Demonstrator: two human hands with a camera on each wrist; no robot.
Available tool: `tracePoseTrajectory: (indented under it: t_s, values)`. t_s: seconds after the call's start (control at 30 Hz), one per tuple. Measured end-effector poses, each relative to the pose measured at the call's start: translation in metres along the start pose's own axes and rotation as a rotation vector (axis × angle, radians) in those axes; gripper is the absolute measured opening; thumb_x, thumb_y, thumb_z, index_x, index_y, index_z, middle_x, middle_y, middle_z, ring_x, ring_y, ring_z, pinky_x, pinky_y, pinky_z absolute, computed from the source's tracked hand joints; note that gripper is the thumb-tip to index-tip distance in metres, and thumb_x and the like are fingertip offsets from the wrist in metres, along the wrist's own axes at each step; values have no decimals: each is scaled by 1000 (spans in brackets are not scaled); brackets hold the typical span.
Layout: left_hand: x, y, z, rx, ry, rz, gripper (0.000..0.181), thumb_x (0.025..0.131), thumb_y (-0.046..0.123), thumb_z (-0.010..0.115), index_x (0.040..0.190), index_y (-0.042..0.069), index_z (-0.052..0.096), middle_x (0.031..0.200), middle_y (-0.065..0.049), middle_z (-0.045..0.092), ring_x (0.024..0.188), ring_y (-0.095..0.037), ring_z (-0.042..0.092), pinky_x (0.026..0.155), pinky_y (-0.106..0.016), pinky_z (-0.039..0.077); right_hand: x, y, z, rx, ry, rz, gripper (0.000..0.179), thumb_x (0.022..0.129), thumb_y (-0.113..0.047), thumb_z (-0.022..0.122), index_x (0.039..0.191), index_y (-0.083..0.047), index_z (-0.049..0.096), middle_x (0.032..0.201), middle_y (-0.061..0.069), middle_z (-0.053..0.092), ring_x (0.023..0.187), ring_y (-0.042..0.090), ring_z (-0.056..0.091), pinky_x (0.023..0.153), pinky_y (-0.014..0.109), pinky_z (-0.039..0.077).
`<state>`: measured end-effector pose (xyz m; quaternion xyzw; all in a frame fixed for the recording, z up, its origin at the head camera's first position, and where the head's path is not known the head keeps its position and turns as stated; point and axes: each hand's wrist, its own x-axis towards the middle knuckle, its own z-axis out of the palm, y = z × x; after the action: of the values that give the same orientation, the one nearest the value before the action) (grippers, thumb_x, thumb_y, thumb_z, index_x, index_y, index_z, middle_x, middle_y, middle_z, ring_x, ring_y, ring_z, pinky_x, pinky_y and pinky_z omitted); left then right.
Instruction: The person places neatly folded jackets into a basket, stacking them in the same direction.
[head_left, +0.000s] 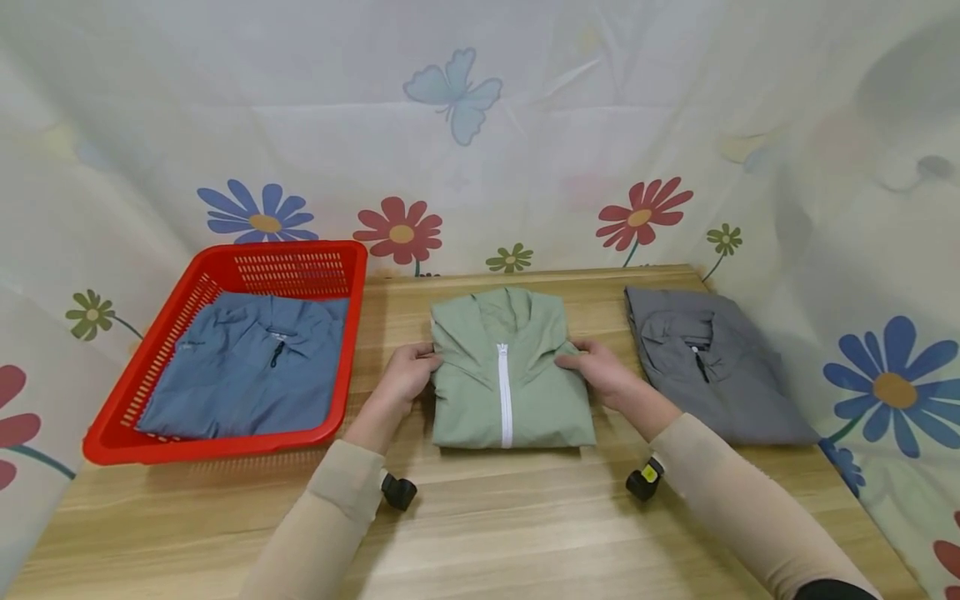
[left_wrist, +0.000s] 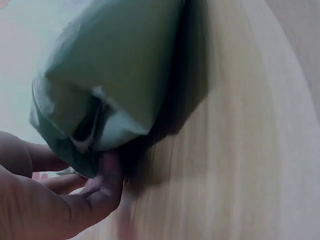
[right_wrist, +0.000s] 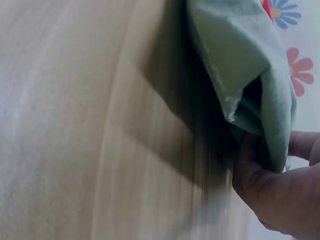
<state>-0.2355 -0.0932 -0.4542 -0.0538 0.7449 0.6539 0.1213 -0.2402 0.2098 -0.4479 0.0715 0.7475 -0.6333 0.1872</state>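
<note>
Two hands, left hand (head_left: pixel 406 376) and right hand (head_left: pixel 602 375), grip opposite sides of the green jacket (head_left: pixel 467 408), mid-bench (head_left: pixel 495 533), between basket (head_left: pixel 225 447) and grey jacket (head_left: pixel 738 404). Step appears to be lifting; next move calls for level, matched support to preserve the fold.

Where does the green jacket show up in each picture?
Head: the green jacket lies near the middle, between the left hand and right hand.
Left wrist: upper left, its side pinched by the left hand.
Right wrist: upper right, its side pinched by the right hand.
Shared landmark: the wooden table, visible in all three.
</note>
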Motion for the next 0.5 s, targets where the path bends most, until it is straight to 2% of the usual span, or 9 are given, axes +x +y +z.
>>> tracePoseTrajectory:
  t_s: [0.07, 0.17, 0.23, 0.33, 0.43, 0.5]
  values:
    - [1, -1, 0, -63, -9, -32, 44, 104, 4, 53, 144, -12, 49, 130, -26, 62, 104, -25, 65, 85, -34, 56, 1, 0, -3, 33, -48, 7, 62, 103, -8, 57, 152, 15, 28, 148, 29, 42, 128, 35, 51, 105, 42, 45]
    - [1, -1, 0, -125, -36, -62, 44, 103, 4, 56, 144, -10, 50, 119, -19, 65, 85, -15, 66, 69, -27, 56, 1, -1, -6, 43, -91, 1, 55, 102, -7, 57, 147, 16, 35, 140, 24, 49, 113, 25, 59, 95, 34, 51]
    - [1, -1, 0, -138, -47, -66, 44, 102, 4, 58, 143, -10, 50, 114, -15, 66, 72, -9, 63, 62, -23, 53, -1, -4, -8, 50, -112, -2, 56, 102, -6, 56, 149, 15, 34, 139, 23, 50, 107, 20, 60, 89, 30, 53]
    - [-1, 2, 0, -128, -48, -59, 45, 102, 4, 59, 143, -10, 50, 110, -14, 68, 57, -5, 54, 55, -22, 48, -4, -8, -10, 55, -134, 0, 63, 101, -8, 56, 154, 13, 27, 145, 25, 47, 106, 19, 61, 86, 30, 55]
    - [-4, 6, 0, -122, -42, -61, 49, 101, 5, 61, 146, -8, 48, 114, -16, 68, 54, -6, 50, 54, -22, 45, -9, -15, -11, 59, -150, 2, 68, 101, -8, 56, 157, 10, 22, 150, 27, 42, 109, 21, 61, 87, 31, 55]
    - [-8, 10, 0, -132, -47, -62, 52, 101, 6, 62, 148, -8, 45, 120, -17, 66, 63, -6, 58, 58, -22, 49, -12, -20, -10, 64, -159, -5, 67, 101, -8, 56, 157, 9, 23, 150, 27, 42, 109, 21, 61, 87, 32, 56]
